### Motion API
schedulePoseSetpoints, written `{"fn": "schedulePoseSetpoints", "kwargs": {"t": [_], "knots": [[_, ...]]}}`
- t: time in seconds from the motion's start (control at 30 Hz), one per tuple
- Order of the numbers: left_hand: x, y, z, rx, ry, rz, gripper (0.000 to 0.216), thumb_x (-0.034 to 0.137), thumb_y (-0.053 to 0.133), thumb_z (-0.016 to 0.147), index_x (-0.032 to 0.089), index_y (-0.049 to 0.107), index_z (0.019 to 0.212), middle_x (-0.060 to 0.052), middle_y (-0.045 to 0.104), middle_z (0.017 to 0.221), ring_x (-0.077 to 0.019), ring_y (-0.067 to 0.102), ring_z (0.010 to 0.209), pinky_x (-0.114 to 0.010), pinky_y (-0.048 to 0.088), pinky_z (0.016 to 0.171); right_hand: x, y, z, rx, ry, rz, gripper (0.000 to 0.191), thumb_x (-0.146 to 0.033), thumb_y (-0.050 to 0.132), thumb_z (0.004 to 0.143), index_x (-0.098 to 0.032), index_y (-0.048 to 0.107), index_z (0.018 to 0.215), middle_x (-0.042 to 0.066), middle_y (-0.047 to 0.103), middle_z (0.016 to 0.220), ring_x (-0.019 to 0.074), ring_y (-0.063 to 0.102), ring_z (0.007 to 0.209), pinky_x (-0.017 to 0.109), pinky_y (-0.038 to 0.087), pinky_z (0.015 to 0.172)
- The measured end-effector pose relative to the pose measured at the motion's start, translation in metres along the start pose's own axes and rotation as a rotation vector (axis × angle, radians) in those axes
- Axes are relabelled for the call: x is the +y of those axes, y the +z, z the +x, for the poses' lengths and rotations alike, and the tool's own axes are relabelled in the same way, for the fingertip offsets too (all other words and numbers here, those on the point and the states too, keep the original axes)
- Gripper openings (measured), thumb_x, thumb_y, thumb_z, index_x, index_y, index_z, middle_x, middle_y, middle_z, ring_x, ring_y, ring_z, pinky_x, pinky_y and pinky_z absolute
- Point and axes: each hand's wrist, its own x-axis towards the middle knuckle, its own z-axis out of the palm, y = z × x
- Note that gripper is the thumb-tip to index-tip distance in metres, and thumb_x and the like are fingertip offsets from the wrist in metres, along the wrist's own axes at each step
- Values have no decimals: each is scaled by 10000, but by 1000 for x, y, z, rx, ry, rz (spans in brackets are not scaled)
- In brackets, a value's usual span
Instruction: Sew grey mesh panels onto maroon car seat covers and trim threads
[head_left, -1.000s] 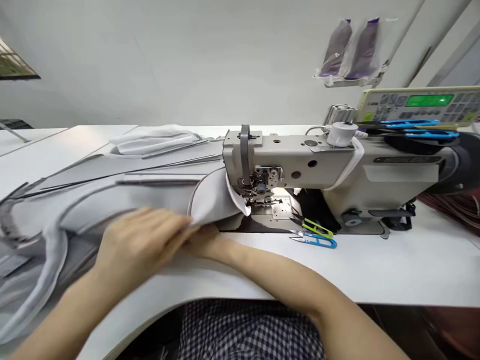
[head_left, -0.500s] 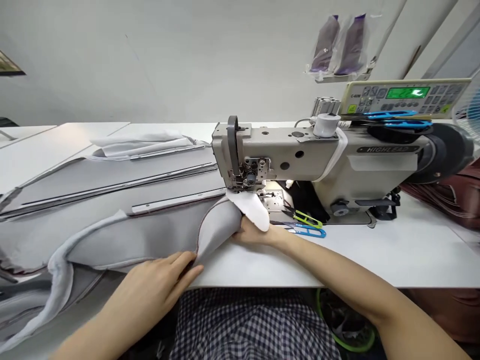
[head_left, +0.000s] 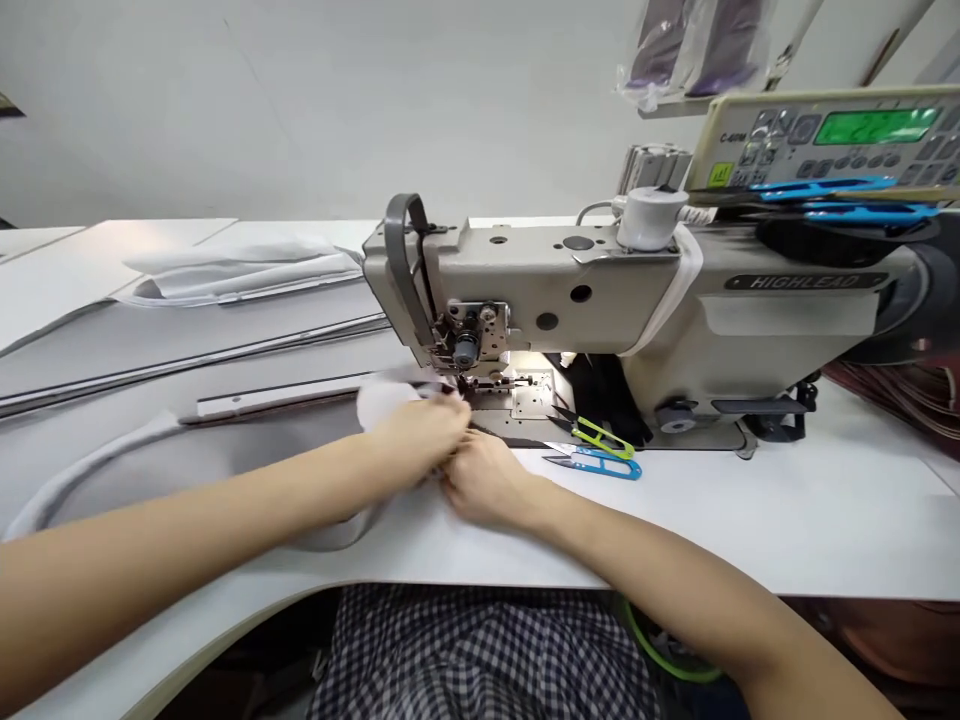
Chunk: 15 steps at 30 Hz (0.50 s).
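A large grey padded fabric piece (head_left: 247,450) with stiff strips sewn along its seams lies left of the sewing machine (head_left: 547,290) and reaches to its needle area. My left hand (head_left: 424,430), slightly blurred, is closed on the fabric's edge just in front of the presser foot, its fingertips hidden. Touching it from the right, my right hand (head_left: 484,475) is curled closed on the same edge. Behind my left hand a white flap (head_left: 379,395) of the piece sticks up, smeared by motion. My forearms cover part of the fabric.
Yellow-green thread snips (head_left: 604,438) and blue thread snips (head_left: 600,463) lie right of my hands. A white thread spool (head_left: 652,218) and blue-handled scissors (head_left: 840,190) rest on the machine, before a control panel (head_left: 810,135). The table's front edge curves at left.
My left hand has moved right and up from the fabric's front edge to meet my right hand by the needle. The white flap has swung left. The camera view has shifted closer.
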Motion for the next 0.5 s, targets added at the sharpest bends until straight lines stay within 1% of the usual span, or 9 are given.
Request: {"fn": "schedulePoseSetpoints", "kwargs": {"t": [0.07, 0.13, 0.23, 0.3, 0.33, 0.4, 0.43, 0.5], "knots": [[-15, 0, -17, -81, -20, 12, 276, -36, 448, 793, 94, 628, 956, -152, 691, 937, -244, 673, 856, -319, 509, 692, -1, -3, -1, -21, -36, 9, 240, -125, 590, 837, -59, 708, 1036, 158, 723, 1100, 268, 630, 1113, 365, 428, 1078], [-24, -3, -22, -127, -39, 16, 276, 13, 402, 857, 84, 611, 1022, -155, 685, 957, -254, 673, 896, -346, 519, 737, -2, -4, 1, -31, -45, 10, 273, -87, 570, 835, -50, 690, 1078, 164, 711, 1138, 255, 616, 1141, 357, 403, 1101], [-34, -9, -11, -168, -74, 25, 256, 136, 436, 895, 86, 598, 1088, -149, 681, 953, -289, 679, 881, -377, 512, 712, -1, -5, 2, -45, -26, 13, 261, -94, 554, 858, -88, 680, 1086, 143, 699, 1184, 230, 607, 1159, 332, 405, 1098], [-40, -14, -2, -221, -55, 54, 282, 203, 522, 859, 126, 621, 1112, -139, 681, 983, -287, 681, 819, -359, 493, 652, 2, -7, 2, -50, -13, 29, 242, -117, 556, 875, -109, 677, 1084, 121, 692, 1204, 220, 599, 1166, 318, 420, 1082], [-43, -16, 1, -257, -32, 75, 323, 209, 560, 831, 153, 629, 1141, -133, 681, 1013, -279, 679, 799, -341, 480, 626, 4, -9, 3, -52, -12, 33, 241, -122, 559, 879, -113, 675, 1090, 112, 688, 1211, 217, 594, 1166, 312, 429, 1070], [-44, -19, 4, -306, 22, 143, 440, 164, 599, 783, 197, 625, 1221, -134, 675, 1086, -281, 676, 824, -320, 463, 608, 8, -12, 6, -55, -8, 16, 234, -118, 553, 889, -126, 679, 1087, 94, 687, 1205, 214, 588, 1152, 303, 452, 1033], [-43, -19, 3, -298, 41, 188, 463, 121, 594, 771, 189, 633, 1227, -147, 671, 1107, -295, 672, 860, -321, 462, 613, 10, -12, 8, -59, -5, -10, 218, -117, 547, 900, -135, 688, 1065, 88, 694, 1184, 215, 587, 1139, 304, 464, 1012], [-35, -14, -1, -250, 70, 275, 401, 37, 538, 770, 129, 688, 1129, -183, 675, 1073, -327, 650, 926, -348, 471, 650, 13, -11, 12, -78, -15, -82, 192, -123, 534, 925, -145, 710, 1000, 90, 716, 1101, 225, 594, 1109, 319, 484, 971]]}}
